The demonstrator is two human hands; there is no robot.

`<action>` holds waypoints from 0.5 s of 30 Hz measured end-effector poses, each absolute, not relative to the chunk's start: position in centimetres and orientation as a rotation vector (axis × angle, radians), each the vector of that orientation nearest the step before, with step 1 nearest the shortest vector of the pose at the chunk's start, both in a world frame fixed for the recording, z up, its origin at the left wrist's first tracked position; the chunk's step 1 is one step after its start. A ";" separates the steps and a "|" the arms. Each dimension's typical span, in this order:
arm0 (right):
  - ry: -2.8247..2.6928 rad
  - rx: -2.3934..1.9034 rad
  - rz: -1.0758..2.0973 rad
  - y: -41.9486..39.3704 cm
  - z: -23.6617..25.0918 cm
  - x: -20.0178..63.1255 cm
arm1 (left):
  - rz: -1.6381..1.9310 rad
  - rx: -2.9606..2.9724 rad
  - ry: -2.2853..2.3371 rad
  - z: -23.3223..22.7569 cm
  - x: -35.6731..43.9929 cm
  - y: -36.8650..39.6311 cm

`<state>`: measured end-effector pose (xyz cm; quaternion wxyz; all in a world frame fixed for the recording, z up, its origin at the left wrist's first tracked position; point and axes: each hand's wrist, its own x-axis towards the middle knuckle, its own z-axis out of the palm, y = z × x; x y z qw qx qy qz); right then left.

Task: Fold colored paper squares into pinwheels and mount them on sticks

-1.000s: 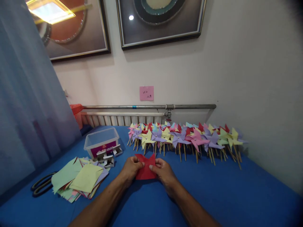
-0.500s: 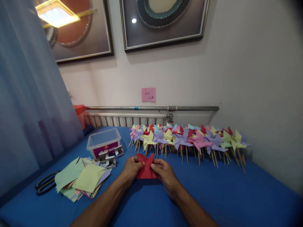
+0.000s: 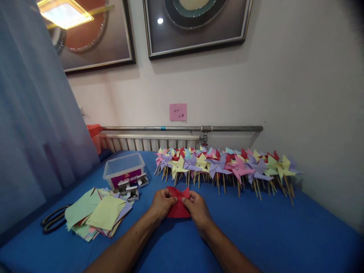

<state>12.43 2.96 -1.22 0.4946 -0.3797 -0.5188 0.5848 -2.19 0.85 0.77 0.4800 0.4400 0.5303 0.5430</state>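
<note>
Both of my hands pinch one red paper square (image 3: 178, 207) low over the blue table (image 3: 270, 231). My left hand (image 3: 160, 203) grips its left side, with fingertips on a folded-in corner near the middle. My right hand (image 3: 196, 206) holds the right side, thumb and fingers on another raised corner. The paper's upper corners stick up as points. Just beyond it stands a long row of finished paper pinwheels (image 3: 224, 166) on wooden sticks, in yellow, purple, pink and red.
A loose stack of coloured paper squares (image 3: 96, 213) lies at the left, with scissors (image 3: 52, 222) beside it. A clear plastic box (image 3: 124, 172) and small open pin boxes (image 3: 131, 187) sit behind the stack. A radiator and pipe (image 3: 182, 129) run along the wall; a curtain hangs left.
My hands have shifted slightly nearer and closer together on the red paper, and its corners are folded further inward. The view tilted a little.
</note>
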 end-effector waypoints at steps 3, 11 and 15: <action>-1.214 -0.910 1.420 3.1 -1.6 12.2 | 1.320 1.052 1.252 0.6 -2.2 0.9; -1.162 -0.881 1.451 2.8 -0.9 12.0 | 1.322 1.021 1.254 0.5 -2.2 0.8; -1.166 -0.899 1.440 2.6 -0.6 12.0 | 1.323 0.998 1.249 0.7 -2.1 0.6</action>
